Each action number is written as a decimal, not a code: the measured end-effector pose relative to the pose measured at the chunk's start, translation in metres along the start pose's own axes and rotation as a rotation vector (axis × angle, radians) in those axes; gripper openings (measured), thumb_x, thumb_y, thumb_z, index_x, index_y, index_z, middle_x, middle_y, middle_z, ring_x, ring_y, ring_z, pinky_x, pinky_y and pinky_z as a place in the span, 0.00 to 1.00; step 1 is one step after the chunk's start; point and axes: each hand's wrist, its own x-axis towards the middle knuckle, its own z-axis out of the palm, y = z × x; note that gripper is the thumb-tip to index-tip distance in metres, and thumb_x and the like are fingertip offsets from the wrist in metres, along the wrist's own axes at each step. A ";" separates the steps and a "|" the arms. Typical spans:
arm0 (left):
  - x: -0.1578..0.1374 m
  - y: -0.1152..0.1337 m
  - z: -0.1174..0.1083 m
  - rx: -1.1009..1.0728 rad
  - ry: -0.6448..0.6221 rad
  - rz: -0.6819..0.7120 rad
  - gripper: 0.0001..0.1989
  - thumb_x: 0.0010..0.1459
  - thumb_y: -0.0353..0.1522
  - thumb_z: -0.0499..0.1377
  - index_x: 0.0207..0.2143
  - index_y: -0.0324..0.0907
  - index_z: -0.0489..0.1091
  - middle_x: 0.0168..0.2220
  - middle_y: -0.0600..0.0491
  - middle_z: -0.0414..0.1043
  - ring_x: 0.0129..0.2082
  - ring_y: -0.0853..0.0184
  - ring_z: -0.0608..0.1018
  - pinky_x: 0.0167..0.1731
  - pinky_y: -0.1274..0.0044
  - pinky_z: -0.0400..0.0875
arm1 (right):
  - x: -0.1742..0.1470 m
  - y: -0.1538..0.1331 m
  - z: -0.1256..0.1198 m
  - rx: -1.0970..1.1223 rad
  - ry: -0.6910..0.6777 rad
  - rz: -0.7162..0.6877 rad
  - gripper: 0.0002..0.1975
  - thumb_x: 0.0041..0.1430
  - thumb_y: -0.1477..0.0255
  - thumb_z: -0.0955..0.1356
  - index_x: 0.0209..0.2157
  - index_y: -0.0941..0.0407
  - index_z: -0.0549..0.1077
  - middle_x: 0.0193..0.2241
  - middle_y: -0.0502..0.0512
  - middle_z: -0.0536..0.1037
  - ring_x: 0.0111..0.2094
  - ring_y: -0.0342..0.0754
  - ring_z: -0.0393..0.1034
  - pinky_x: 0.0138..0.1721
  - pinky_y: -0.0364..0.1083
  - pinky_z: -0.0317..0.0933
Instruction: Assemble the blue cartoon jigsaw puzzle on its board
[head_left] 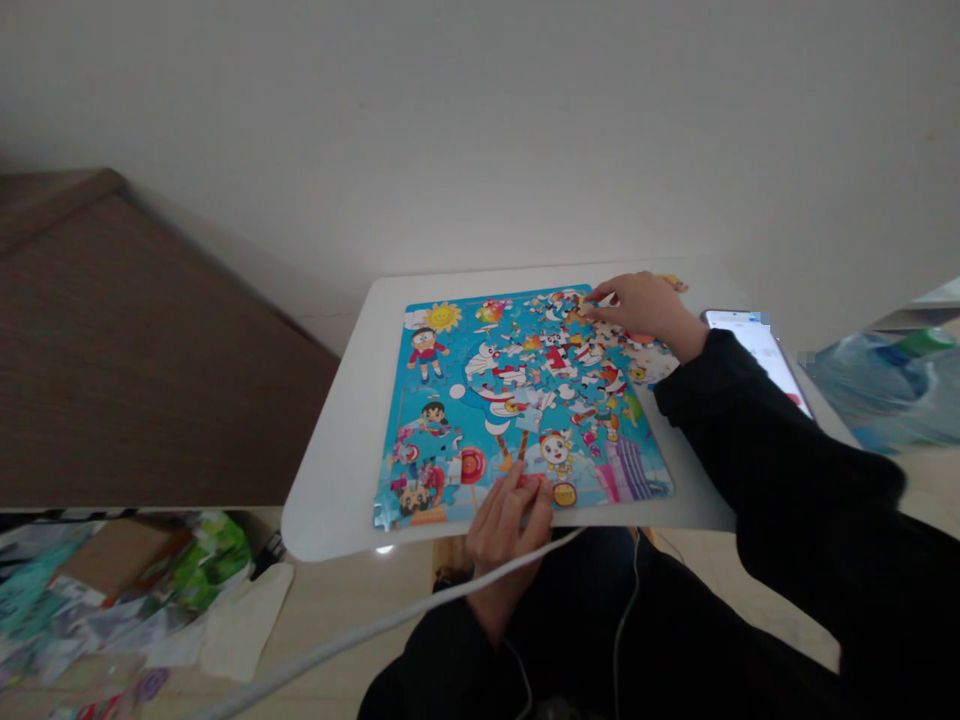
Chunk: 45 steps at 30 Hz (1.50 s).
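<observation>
"Where's the puzzle (418, 398)?"
"Flat on the white table (336, 440) — loose pieces (556, 358) scattered across its middle and right side."
"And the left hand (505, 525)?"
"At the near edge, fingers bent and close together, tips on the puzzle. Whether they grip a piece, I can't tell."
"And the right hand (646, 306)?"
"Over the far right corner — thumb and forefinger nearly meeting. I can't make out whether anything is between them. A phone (759, 352) lies beside the right sleeve (701, 378), screen lit."
</observation>
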 end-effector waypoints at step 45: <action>-0.003 -0.002 0.001 0.012 0.001 0.024 0.07 0.60 0.24 0.56 0.39 0.38 0.71 0.34 0.49 0.76 0.44 0.61 0.79 0.40 0.73 0.75 | 0.009 0.027 -0.008 0.058 -0.285 -0.125 0.16 0.47 0.60 0.70 0.38 0.48 0.80 0.31 0.48 0.80 0.27 0.44 0.71 0.28 0.43 0.58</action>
